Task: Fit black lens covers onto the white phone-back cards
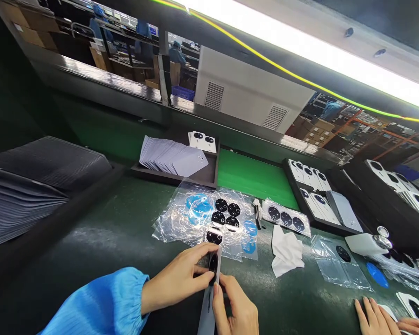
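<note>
no lettering here is clear enough to read.

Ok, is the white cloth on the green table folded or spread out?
Spread out but crumpled: the white cloth lies loosely open with uneven creases on the green table, not in a neat fold.

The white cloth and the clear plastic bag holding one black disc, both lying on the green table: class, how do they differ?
The white cloth is opaque and crumpled into folds; the clear plastic bag is see-through and lies nearly flat. The cloth holds nothing visible; the bag holds one black disc. Both rest untouched on the green table, right of the person's hands.
</note>
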### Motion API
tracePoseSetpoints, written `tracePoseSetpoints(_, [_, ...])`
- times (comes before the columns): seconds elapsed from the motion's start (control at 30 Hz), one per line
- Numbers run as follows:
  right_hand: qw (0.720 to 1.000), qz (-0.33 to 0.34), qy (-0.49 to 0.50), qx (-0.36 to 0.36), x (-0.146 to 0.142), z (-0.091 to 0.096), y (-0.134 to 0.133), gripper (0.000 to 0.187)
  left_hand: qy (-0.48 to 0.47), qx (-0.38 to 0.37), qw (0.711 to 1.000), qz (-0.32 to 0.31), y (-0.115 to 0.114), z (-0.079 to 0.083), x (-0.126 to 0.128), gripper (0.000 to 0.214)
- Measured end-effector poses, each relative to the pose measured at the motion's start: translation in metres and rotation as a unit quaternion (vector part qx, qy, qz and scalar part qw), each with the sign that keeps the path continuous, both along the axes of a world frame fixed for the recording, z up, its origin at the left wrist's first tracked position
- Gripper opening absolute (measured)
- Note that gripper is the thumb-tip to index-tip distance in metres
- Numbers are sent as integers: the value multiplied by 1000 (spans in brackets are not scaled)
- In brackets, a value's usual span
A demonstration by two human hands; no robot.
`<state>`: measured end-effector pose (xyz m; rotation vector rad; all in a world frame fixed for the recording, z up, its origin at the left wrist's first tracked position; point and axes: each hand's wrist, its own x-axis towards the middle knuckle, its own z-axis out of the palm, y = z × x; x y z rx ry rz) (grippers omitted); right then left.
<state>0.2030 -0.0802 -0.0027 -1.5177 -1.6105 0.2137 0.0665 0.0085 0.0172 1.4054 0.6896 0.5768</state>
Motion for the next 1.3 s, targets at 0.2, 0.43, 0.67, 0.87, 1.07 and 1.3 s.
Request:
tracePoseSetpoints(0.2, [1000, 14, -16, 1, 1, -1, 1, 29, 4, -16, 1000, 5, 1, 3, 0, 47])
tracePoseSetpoints(0.43, [1000, -16, 12, 0, -4, 3, 1, 30, 6, -8, 1000, 10, 0, 1, -1, 49])
tracePoseSetpoints(0.67, [997, -63, 46, -22, -11, 11, 2, 26, 17, 41, 999, 24, -7, 0, -1, 48])
tracePoseSetpoints(0.87, [998, -55, 22, -16, -10, 15, 3, 17, 21, 7, 999, 46, -13, 3, -1, 42])
tracePoseSetpoints(1.07, [995, -84, -55, 1, -11, 18, 3, 13, 6, 1, 997, 78, -18, 5, 0, 39])
tracePoseSetpoints(1.3, [996, -64, -67, 18, -11, 16, 5, 14, -6, -8, 997, 79, -19, 2, -1, 41])
